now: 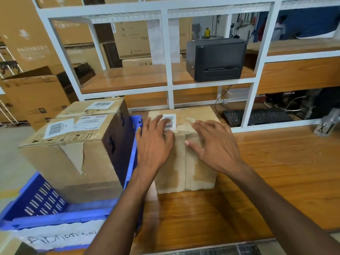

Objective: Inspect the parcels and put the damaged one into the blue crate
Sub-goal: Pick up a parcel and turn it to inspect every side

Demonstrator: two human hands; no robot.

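We see both hands laid flat on the top of a brown parcel (193, 173) that stands on the wooden table (276, 172). The left hand (154, 144) has its fingers (159, 122) straight and spread, their tips touching a barcode label (170, 120). The right hand (215, 146) is spread the same way, its fingers (201, 126) resting on the taped seam, gripping nothing. The parcel's tape looks wrinkled and scuffed under our palms. Just left of the left fingers rises the wall of the blue crate (42, 201), touching or almost touching the parcel's side; we cannot tell which. Inside it stands a torn parcel (73, 162), its front paper ripped away in a strip, and a second boxed parcel (95, 107) behind it. A white paper sign (55, 234) with handwriting hangs on the crate's near rim. Beyond our fingertips stands a white shelf frame (169, 52) with wooden boards, holding a black printer (215, 59). Past the right fingers a black keyboard (257, 116) lies under the frame, and a metal cup (325, 126) stands further right. Large brown cartons (27, 34) fill the room far left.
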